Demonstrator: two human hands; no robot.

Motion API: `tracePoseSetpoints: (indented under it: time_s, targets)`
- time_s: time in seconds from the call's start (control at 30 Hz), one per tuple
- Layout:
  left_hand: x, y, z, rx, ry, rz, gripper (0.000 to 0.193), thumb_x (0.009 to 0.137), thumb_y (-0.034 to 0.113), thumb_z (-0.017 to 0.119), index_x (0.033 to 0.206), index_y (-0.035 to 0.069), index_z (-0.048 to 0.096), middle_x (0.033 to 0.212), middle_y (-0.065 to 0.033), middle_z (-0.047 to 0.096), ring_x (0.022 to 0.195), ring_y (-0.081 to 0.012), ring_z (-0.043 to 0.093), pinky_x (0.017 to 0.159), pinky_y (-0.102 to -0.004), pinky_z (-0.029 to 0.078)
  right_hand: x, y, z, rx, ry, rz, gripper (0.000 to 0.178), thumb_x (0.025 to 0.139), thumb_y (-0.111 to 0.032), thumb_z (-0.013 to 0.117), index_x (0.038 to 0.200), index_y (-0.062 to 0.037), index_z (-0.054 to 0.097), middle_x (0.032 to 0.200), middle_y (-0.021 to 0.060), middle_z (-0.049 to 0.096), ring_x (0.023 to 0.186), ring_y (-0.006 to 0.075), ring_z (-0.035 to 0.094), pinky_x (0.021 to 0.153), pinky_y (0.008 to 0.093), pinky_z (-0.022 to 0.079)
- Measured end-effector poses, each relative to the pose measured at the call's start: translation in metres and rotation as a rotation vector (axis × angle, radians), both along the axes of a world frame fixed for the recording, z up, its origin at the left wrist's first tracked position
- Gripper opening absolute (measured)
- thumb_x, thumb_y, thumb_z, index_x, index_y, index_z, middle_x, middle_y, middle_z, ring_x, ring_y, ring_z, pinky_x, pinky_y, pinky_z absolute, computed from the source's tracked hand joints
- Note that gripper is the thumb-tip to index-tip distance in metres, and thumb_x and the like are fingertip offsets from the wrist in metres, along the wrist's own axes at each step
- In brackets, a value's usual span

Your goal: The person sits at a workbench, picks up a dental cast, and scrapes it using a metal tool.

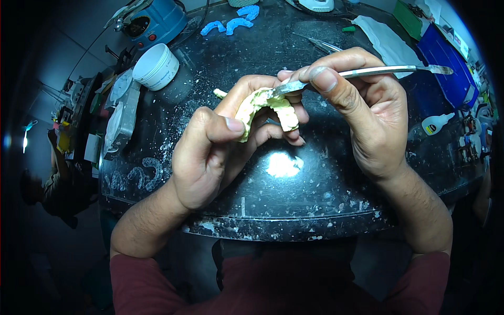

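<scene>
In my left hand is a pale yellow, horseshoe-shaped dental plaster model, gripped between the thumb and the fingers behind it. My right hand pinches a slim metal dental lab knife between thumb and fingers. One flat end of the knife touches the top of the model's arch; its other end sticks out to the right. Both hands are above the dark table. Just beyond my left hand, a small pale yellow piece shows, partly hidden by the fingers.
A white tub and a blue machine stand at the far left. Blue dental arches lie at the back. Clear arch trays are at left, a white squeeze bottle and blue bin at right. Another person is at far left.
</scene>
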State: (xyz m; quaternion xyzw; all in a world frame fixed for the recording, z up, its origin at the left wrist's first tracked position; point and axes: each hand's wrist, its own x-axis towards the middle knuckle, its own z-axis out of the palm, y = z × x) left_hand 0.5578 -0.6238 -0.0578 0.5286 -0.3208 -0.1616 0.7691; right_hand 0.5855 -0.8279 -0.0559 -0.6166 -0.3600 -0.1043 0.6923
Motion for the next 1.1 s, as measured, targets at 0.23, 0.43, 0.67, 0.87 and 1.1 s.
tracePoseSetpoints:
  time_s: [0.23,0.43,0.67,0.87,1.1]
  targets:
    - [0.001,-0.002,0.002,-0.021,0.091,-0.014,0.077,0.089,0.05,0.049,0.136,-0.008,0.031,0.125,-0.0253,0.047,0.114,-0.0322,0.051,0.098,-0.0482,0.042,-0.001,0.001,0.0,0.043,0.036,0.077,0.015,0.098,-0.011,0.05,0.098,0.0015,0.057,0.092,0.0141,0.066,0.097,0.0244,0.066,0.091,0.04,0.052]
    - [-0.005,-0.005,0.004,-0.116,0.264,0.035,0.073,0.09,0.044,0.041,0.138,-0.01,0.028,0.126,-0.0265,0.049,0.113,-0.0322,0.053,0.099,-0.0493,0.042,-0.002,0.003,-0.002,0.129,-0.008,0.059,0.012,0.098,-0.01,0.043,0.097,-0.001,0.051,0.09,0.016,0.063,0.092,0.0232,0.065,0.093,0.05,0.051]
    - [-0.002,-0.007,0.009,-0.065,0.097,0.108,0.07,0.088,0.039,0.042,0.136,-0.011,0.032,0.131,-0.0263,0.047,0.115,-0.0326,0.053,0.099,-0.046,0.043,-0.002,0.004,0.001,0.097,-0.088,-0.014,0.013,0.098,-0.01,0.043,0.097,-0.0009,0.051,0.088,0.0151,0.063,0.09,0.0219,0.064,0.093,0.0528,0.05]
    - [-0.005,-0.012,0.017,-0.028,0.116,0.222,0.069,0.09,0.031,0.05,0.139,-0.012,0.027,0.134,-0.027,0.043,0.122,-0.0324,0.051,0.107,-0.0404,0.039,-0.004,0.003,0.006,0.067,-0.133,-0.098,0.01,0.098,-0.007,0.044,0.098,0.0006,0.05,0.089,0.0155,0.063,0.091,0.0233,0.064,0.093,0.0466,0.05]
    - [-0.003,-0.014,0.023,-0.031,0.105,0.27,0.07,0.09,0.022,0.06,0.141,-0.012,0.025,0.138,-0.027,0.041,0.129,-0.0321,0.045,0.112,-0.0371,0.034,-0.005,-0.002,0.01,-0.012,-0.206,-0.177,0.008,0.096,-0.004,0.046,0.099,0.0023,0.05,0.092,0.0166,0.063,0.092,0.0249,0.065,0.088,0.0388,0.052]
